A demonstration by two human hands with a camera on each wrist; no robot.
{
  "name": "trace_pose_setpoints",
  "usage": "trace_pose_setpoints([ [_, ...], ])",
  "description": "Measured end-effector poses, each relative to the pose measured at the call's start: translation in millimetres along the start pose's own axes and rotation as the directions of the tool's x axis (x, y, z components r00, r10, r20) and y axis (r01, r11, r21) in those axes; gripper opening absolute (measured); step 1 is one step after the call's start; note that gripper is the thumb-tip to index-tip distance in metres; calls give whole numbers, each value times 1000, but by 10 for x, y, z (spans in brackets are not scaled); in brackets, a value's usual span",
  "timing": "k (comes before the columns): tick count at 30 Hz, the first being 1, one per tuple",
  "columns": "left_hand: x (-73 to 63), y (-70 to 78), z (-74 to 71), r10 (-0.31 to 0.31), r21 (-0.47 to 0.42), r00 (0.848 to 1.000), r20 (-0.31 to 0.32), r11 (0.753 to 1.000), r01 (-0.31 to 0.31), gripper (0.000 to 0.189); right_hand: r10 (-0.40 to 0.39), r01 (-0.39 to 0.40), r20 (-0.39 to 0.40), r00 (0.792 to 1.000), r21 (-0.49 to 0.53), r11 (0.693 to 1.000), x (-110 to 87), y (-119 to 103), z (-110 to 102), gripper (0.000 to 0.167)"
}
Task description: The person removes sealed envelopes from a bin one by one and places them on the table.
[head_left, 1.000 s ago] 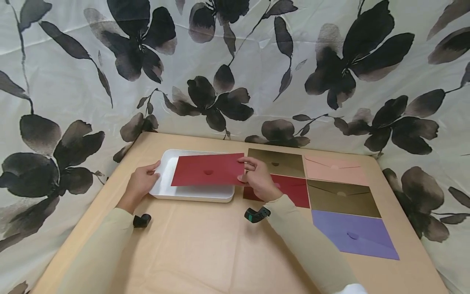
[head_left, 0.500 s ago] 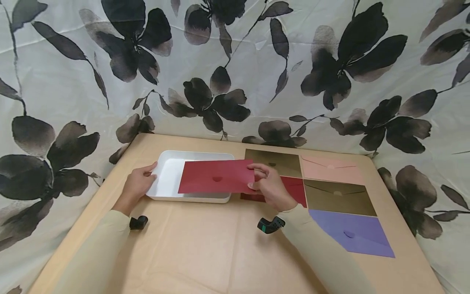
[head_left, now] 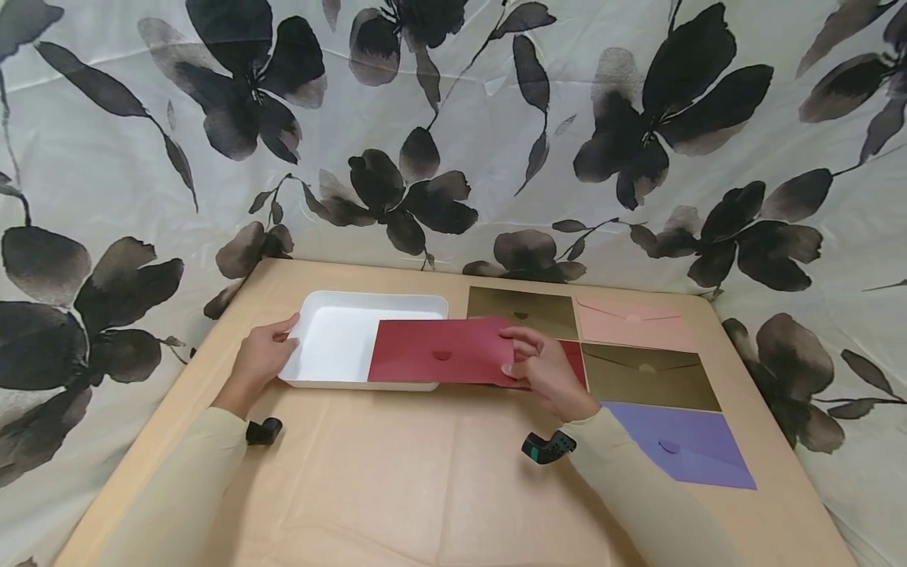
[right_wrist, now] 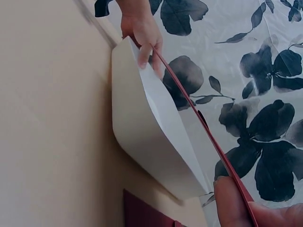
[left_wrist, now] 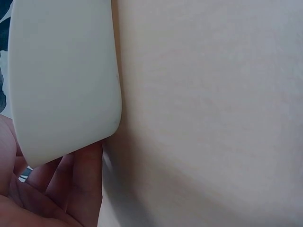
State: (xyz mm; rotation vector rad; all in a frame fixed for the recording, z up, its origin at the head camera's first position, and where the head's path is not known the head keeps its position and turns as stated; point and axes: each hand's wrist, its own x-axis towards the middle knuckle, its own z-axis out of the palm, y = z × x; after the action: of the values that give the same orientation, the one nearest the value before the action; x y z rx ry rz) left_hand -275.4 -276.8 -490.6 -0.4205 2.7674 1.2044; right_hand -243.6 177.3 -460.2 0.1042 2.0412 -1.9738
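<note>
A dark red envelope (head_left: 432, 354) with a small round flap tab is held in the air by my right hand (head_left: 549, 368), thumb and fingers pinching its right end. It slants over the right part of a shallow white tray (head_left: 329, 339). My left hand (head_left: 257, 364) grips the tray's left side, thumb at the rim; in the left wrist view its fingers (left_wrist: 87, 175) lie against the tray's outer wall. The right wrist view shows the envelope edge-on, above the tray and apart from it.
Right of the tray, envelopes lie flat in rows on the wooden table (head_left: 368, 472): two gold (head_left: 520, 303) (head_left: 648, 374), a pink (head_left: 638, 327), a purple (head_left: 683, 445), and another red one (head_left: 575, 364), partly hidden. A flowered cloth (head_left: 326, 102) hangs behind.
My right hand has moved to the right and toward me, carrying the red envelope from over the tray's middle to past its right edge. My left hand stays on the tray.
</note>
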Motion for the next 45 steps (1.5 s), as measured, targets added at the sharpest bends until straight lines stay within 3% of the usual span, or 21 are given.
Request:
trace_pose_setpoints([
  [18, -15, -10, 2, -17, 7, 1000, 7, 1000, 16, 58, 14, -14, -2, 1000, 54, 998, -206, 201, -342, 64],
  [28, 15, -13, 6, -26, 8, 1000, 8, 1000, 26, 59, 37, -36, -58, 998, 17, 999, -323, 263, -470, 63],
  [45, 27, -28, 1, -30, 9, 1000, 8, 1000, 30, 58, 25, -25, -13, 1000, 51, 998, -500, 337, -637, 67],
])
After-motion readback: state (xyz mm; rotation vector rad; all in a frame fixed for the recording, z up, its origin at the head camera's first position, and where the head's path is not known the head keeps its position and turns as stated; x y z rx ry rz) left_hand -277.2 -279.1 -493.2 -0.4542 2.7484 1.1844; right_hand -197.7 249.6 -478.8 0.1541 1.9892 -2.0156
